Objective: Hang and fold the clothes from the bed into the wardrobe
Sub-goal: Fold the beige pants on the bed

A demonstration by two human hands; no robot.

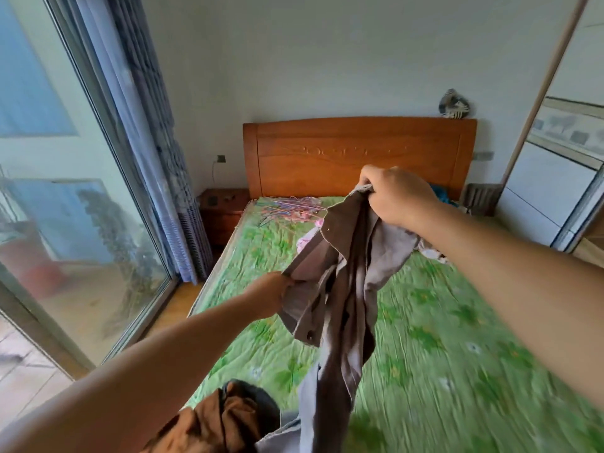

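A grey-brown garment [346, 289] hangs in the air above the bed [441, 338], which has a green flowered cover. My right hand [397, 199] grips its top edge, raised near the headboard. My left hand [269, 294] pinches a lower edge of the same garment, off to the left. The cloth drapes down between both hands to the bottom of the view. A brown and black garment [228, 416] lies bunched at the bed's near edge. Several thin coloured hangers [291, 209] lie by the headboard. Pink [307, 240] and blue [441, 196] clothes lie behind the held garment.
A wooden headboard [327, 155] closes the far end of the bed. A wooden nightstand [222, 210] stands at its left. A glass sliding door [65, 191] and blue curtain [163, 158] run along the left. The white wardrobe [555, 178] stands at the right.
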